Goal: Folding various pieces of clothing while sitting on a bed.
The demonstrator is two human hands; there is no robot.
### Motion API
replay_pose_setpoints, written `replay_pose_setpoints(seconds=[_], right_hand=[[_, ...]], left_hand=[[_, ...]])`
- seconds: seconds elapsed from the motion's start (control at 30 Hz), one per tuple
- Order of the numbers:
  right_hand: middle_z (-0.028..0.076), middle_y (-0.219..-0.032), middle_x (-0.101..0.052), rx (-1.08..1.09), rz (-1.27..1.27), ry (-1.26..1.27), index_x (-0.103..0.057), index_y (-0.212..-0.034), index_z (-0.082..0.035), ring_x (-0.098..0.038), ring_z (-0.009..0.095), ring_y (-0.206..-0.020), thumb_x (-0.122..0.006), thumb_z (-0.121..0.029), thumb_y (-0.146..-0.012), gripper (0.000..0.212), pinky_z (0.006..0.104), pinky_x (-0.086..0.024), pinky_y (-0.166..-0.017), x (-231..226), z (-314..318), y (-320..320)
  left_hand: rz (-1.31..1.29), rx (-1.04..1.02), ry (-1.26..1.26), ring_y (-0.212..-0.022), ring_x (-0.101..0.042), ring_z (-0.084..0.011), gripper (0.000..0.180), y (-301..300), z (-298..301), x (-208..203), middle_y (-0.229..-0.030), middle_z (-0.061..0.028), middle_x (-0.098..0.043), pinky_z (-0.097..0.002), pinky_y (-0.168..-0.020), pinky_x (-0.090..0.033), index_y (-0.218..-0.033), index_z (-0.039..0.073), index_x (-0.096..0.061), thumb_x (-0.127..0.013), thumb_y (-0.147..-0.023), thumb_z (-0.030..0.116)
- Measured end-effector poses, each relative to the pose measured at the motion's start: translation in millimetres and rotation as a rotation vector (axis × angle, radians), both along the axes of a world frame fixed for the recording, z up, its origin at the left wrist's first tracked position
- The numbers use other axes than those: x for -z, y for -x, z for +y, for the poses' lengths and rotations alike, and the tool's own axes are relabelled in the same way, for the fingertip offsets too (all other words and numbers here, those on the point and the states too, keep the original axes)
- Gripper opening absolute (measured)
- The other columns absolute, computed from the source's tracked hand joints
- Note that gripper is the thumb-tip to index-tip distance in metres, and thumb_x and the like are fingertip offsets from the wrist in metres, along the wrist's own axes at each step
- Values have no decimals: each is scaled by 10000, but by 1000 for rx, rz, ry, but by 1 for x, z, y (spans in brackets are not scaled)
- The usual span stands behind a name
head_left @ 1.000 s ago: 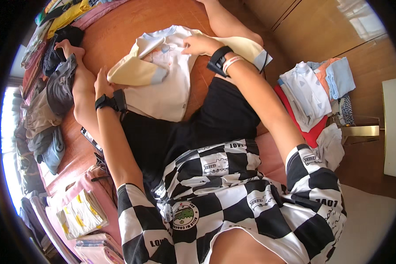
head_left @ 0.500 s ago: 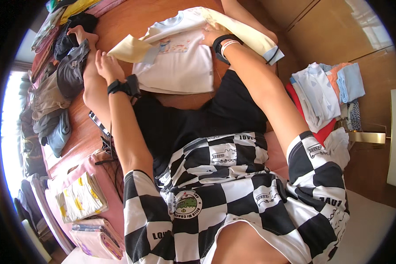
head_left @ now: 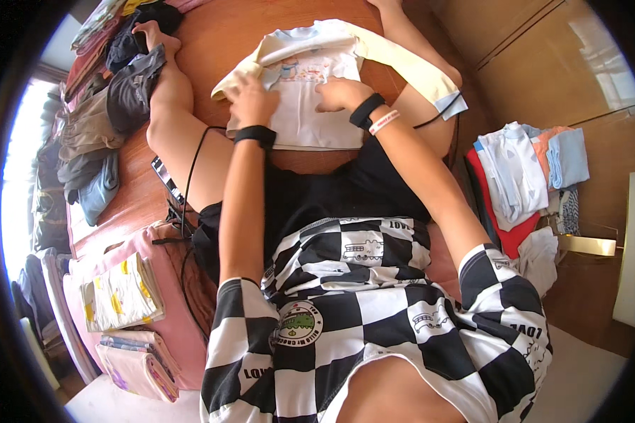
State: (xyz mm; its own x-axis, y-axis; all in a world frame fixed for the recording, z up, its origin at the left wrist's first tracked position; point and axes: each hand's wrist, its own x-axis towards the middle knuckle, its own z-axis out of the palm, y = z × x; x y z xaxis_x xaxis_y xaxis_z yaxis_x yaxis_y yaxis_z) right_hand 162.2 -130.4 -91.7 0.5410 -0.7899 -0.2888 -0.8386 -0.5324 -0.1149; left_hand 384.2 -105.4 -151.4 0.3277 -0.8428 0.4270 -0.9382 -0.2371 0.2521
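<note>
- From where I stand, the long-sleeved white shirt [head_left: 307, 116] lies spread at the upper middle of the frame, on a reddish-brown surface [head_left: 208, 46] between the person's bare legs.
- Its body runs away from the person: the hem [head_left: 310, 146] is the nearer end, lower in the frame, and the light-blue collar [head_left: 296, 33] the far end, toward the top edge.
- The sleeves make the crosswise line. The pale yellow one on the right [head_left: 409, 60] reaches out and slants down to a light-blue cuff [head_left: 456, 106] above the right leg; the left one [head_left: 252, 60] makes a much shorter reach, partly hidden by fingers.
- The left hand [head_left: 254, 106] is at the shirt's left edge, nearest that short sleeve. Its fingers look spread, a little blurred, and I see no grip.
- The right hand [head_left: 346, 95] is over the right half of the body, beside the small printed picture [head_left: 291, 69], fingers loosely bent. I can't tell whether the tips pinch any cloth.
- So both hands come at the shirt from the hem side, one toward each flank, with white cloth showing between them. The right hand is the nearer to the outstretched sleeve, yet lies well apart from its cuff.
- Folded clothes [head_left: 515, 180] sit stacked at right of frame.
</note>
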Motion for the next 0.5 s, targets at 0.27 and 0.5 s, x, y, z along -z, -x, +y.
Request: replay_pose_setpoints(seconds=[0.27,0.5], right_hand=[[202,-1213,-668,-163,-53,-19,-679,-1124,-11,-636,368,-1150,-626,-357,-944,393,460,-505,-964,18,-14,1],[266,-1461,-521,-138,-62,24,-616,-1316,10,-514,391,-1345,-568,-409,-979,540,436,-410,-1127,42,-22,-2]], left_hand=[[167,192,-428,-1297,-540,-418,475,39,34,-35,-1414,-211,-545,-549,-1007,-500,-1276,60,-649,-617,-827,210],[-9,355,-468,-962,-740,-344,286,48,44,-23,-1007,-159,-749,-452,-810,-603,-981,35,-776,-590,-864,217]])
